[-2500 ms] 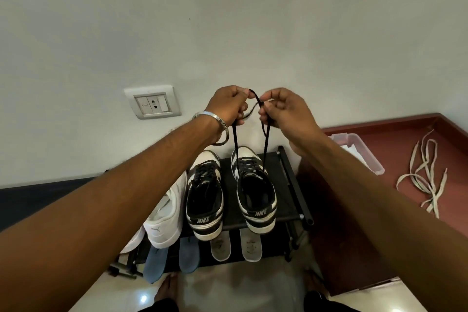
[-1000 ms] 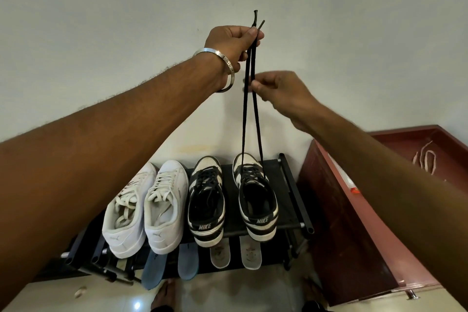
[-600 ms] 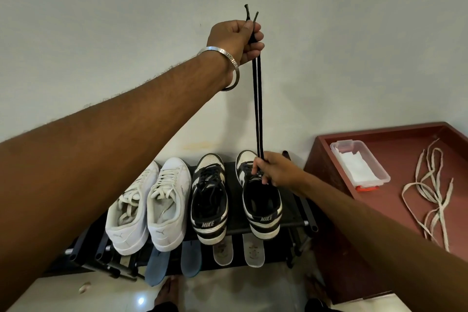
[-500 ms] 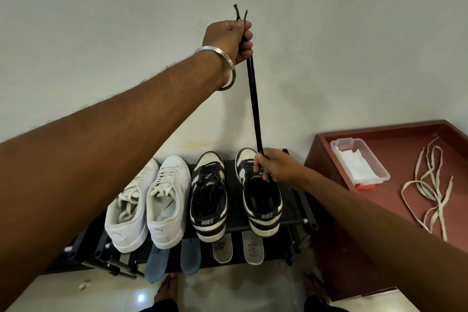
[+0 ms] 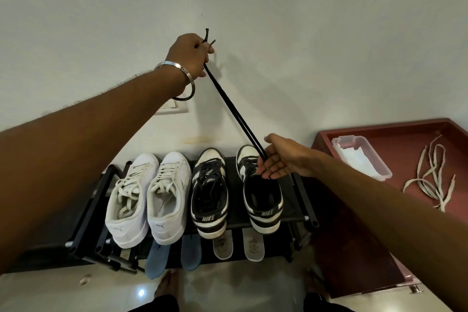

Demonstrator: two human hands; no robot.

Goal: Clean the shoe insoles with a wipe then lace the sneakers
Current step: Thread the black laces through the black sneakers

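Observation:
Two pairs of sneakers stand on a black shoe rack: a white pair at the left and a black-and-white pair at the right. My left hand is raised and shut on both ends of the black lace. The lace runs taut down to the right black-and-white sneaker. My right hand pinches the two strands just above that shoe's tongue. The left black-and-white sneaker is laced. Two blue insoles and two pale insoles stick out from the shelf below.
A dark red cabinet top at the right holds a clear plastic box of wipes and loose cream laces. A wall socket plate shows behind my left forearm. My bare feet are on the pale tiled floor.
My left hand has moved lower and left with the lace ends, so the lace now slants. My right hand stays at the shoe with its fingers spread wider.

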